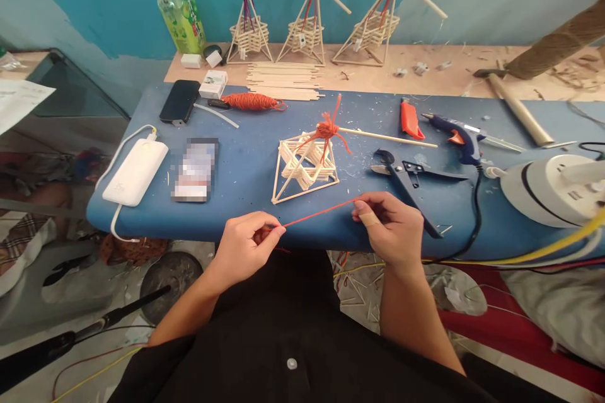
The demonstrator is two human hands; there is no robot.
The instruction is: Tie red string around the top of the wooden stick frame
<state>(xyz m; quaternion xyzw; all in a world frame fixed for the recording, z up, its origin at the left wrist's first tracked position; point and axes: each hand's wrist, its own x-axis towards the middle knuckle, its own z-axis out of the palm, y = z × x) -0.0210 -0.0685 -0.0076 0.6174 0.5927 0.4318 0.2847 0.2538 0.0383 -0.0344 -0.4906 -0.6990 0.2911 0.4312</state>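
My left hand (pixel 246 245) and my right hand (pixel 391 228) pinch the two ends of a short orange string (pixel 321 213), stretched taut between them above the near edge of the blue table (pixel 246 164). Just beyond the string stands a small pyramid of wooden sticks (pixel 306 162) with orange yarn knotted at its top and a long stick poking out to the right. Neither hand touches the pyramid.
Black cutters (pixel 406 175), an orange lighter (pixel 410 119) and a blue glue gun (pixel 460 137) lie to the right, by a white power strip (pixel 551 189). An orange yarn bundle (pixel 250 101), phone (pixel 179 101) and power bank (pixel 136 170) lie left. Three finished pyramids (pixel 307 22), loose sticks (pixel 283 80) and a bottle (pixel 179 6) stand behind.
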